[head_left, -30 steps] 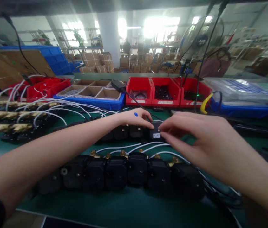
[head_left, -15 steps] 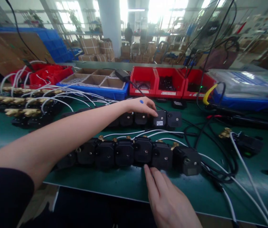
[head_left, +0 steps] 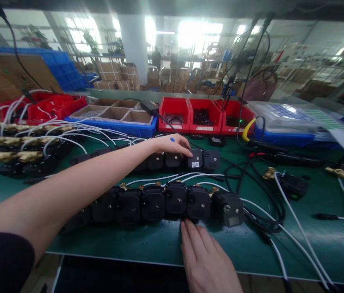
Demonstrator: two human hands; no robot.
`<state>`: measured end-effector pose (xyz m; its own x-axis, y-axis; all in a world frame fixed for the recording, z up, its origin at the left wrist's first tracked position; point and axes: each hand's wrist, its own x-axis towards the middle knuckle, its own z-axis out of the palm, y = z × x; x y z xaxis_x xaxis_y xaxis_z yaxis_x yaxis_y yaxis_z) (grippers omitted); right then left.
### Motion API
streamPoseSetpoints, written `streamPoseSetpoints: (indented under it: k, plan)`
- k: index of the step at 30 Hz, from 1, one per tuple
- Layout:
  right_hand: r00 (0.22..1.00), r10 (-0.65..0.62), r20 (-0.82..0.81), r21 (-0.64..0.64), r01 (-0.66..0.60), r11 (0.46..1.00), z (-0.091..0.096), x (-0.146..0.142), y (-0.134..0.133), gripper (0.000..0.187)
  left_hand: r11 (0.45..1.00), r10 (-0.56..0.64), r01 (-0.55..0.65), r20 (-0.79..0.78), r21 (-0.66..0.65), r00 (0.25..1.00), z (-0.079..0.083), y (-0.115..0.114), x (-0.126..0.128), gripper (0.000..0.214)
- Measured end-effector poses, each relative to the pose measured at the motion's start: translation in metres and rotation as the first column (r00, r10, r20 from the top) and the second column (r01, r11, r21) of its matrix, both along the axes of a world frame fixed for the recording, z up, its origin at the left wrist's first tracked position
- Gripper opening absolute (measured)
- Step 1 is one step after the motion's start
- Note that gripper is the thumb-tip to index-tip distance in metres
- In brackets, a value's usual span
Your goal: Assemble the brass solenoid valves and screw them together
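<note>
My left hand (head_left: 172, 143) reaches across to the back row, thumb and fingers closed at a black boxy valve unit (head_left: 195, 158) with a small white label. Right beside that unit stands another black unit (head_left: 211, 159). Nearer to me runs a front row of black valve units (head_left: 176, 199) with brass fittings and white cables behind them. My right hand (head_left: 204, 254) lies flat on the green bench top, fingers stretched out, the tips by the lower edge of this row. My left forearm hides part of both rows.
At the back are red bins (head_left: 174, 116), a blue divided tray (head_left: 113, 128) and a red tray (head_left: 55, 106). Brass-fitted units (head_left: 16, 140) fill the left. To the right lie black cables (head_left: 269, 203), a single valve unit (head_left: 294, 185) and a yellow-handled tool (head_left: 248, 130).
The camera view has tilted up and shifted to the right, so everything sits lower and further left. Both hands keep about the same places on the units and bench.
</note>
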<state>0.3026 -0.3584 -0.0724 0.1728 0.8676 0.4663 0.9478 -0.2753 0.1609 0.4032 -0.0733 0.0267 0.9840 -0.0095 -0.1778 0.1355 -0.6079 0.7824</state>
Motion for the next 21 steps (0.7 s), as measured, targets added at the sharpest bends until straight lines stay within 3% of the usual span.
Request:
streamPoseSetpoints:
  k: [7,12,14,17,19,21]
  plan:
    - [0.999,0.036,-0.036,-0.022,-0.037,0.999,0.003,0.005,-0.005,0.056,0.999,-0.005,0.005,-0.007,-0.041,1.000,-0.002,0.001,0.001,0.036]
    - [0.985,0.129,-0.118,0.027,-0.126,0.992,0.003,0.003,-0.004,0.038,0.999,-0.007,0.007,-0.014,-0.031,1.000,-0.001,0.000,0.000,0.036]
    - [0.948,0.191,-0.253,0.057,-0.183,0.981,0.021,0.009,-0.004,0.029,1.000,-0.005,0.005,-0.012,-0.010,1.000,-0.001,-0.001,0.001,0.037]
    - [0.825,0.297,-0.481,0.158,-0.251,0.955,0.070,0.039,-0.001,0.028,1.000,-0.005,0.006,-0.009,0.027,1.000,-0.001,0.000,0.000,0.039]
    - [0.808,0.303,-0.505,0.269,-0.186,0.945,0.104,0.074,0.006,0.022,0.999,-0.015,0.016,-0.010,0.051,1.000,0.000,0.001,-0.001,0.042]
    - [0.788,0.255,-0.560,0.284,-0.107,0.953,0.125,0.115,0.017,0.013,0.996,-0.031,0.031,-0.008,0.085,1.000,0.003,0.002,-0.001,0.045]
